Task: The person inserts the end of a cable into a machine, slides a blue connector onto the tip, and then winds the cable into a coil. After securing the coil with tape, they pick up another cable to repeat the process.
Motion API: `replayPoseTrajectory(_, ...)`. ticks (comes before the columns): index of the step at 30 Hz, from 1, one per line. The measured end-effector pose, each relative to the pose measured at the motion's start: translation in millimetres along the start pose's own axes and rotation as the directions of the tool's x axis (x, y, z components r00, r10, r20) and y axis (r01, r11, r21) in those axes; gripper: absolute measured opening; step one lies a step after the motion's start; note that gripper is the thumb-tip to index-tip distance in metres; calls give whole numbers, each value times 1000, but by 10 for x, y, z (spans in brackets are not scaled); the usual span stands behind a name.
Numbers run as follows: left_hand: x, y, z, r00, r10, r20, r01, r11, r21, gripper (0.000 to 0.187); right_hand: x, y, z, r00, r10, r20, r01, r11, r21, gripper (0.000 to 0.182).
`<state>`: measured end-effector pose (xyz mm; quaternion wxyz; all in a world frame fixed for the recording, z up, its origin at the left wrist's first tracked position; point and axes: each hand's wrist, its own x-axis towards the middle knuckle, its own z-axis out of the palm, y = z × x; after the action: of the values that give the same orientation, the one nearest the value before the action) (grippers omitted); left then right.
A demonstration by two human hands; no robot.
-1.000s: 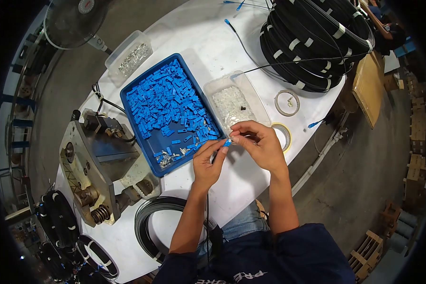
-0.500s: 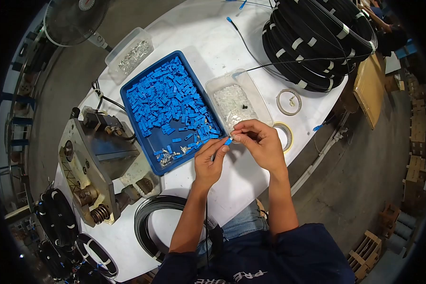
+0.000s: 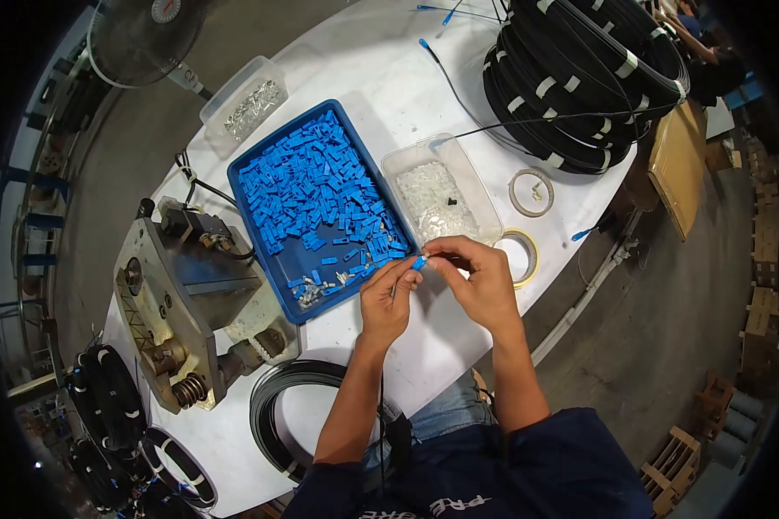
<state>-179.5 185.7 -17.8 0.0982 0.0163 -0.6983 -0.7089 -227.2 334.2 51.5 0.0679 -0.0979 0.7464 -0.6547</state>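
Note:
A small blue fiber connector (image 3: 420,263) sits between my two hands, in front of the clear box of small translucent caps (image 3: 433,186). My left hand (image 3: 386,303) pinches its lower end from the left. A black cable (image 3: 382,406) hangs below this hand beside the forearm, near the black cable coil (image 3: 273,415). My right hand (image 3: 476,281) has thumb and index finger closed at the connector's upper end. Whether a cap is between those fingers is too small to tell. Left of my hands lies a blue tray (image 3: 355,130) heaped with blue connector housings (image 3: 307,186).
A metal press (image 3: 177,303) stands at the left, below a clear bin of metal pieces (image 3: 255,108) and a fan (image 3: 147,39). Tape rolls (image 3: 519,258) lie right of my hands. A tall stack of black cable coils (image 3: 563,95) occupies the back right. Another person's arm (image 3: 697,43) shows beyond.
The whole view has shifted slightly, so the table things appear a little lower and further right. My right fingers have closed in more tightly at the connector's end; both hands remain on it.

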Motion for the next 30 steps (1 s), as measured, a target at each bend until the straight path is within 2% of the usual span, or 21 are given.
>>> replayPoseTrajectory(2,-1,-5,-16,1000,-11,7,11,1000,-23,22,-48,-56,38,999,-38,-25,37,999,-36,21)
replayPoseTrajectory(4,-18,-34,-41,1000,-25,15,26,999,-46,23,-89,-102,73,997,-68,-21,63,982,-178,22)
replayPoseTrajectory(7,-31,-72,-58,997,-18,70,22,998,-64,24,-124,-52,125,993,-98,-61,87,984,-157,26)
replayPoseTrajectory(9,-14,-11,-13,982,175,66,-177,984,29,25,-118,-78,144,992,-70,-103,58,992,-109,27)
replayPoseTrajectory(10,-36,-28,7,982,175,69,-177,984,27,25,-118,-89,148,989,-39,-140,31,998,-59,29)
replayPoseTrajectory(12,-81,-57,35,1000,13,14,-12,998,-67,27,-119,-68,152,990,-31,-140,25,998,-51,30)
replayPoseTrajectory(16,-66,-70,13,999,19,30,-15,993,-115,27,-125,-57,188,989,-39,-144,34,999,-40,28)
replayPoseTrajectory(19,-66,-15,0,998,-2,64,5,999,-49,24,-133,-26,207,987,-62,-151,49,995,-89,25)
replayPoseTrajectory(22,-45,59,1,995,55,84,-56,998,18,23,-128,-16,225,985,-51,-163,38,996,-80,23)
replayPoseTrajectory(30,-76,110,-25,995,-44,93,43,999,19,28,-90,-16,262,990,-39,-137,27,996,-90,25)
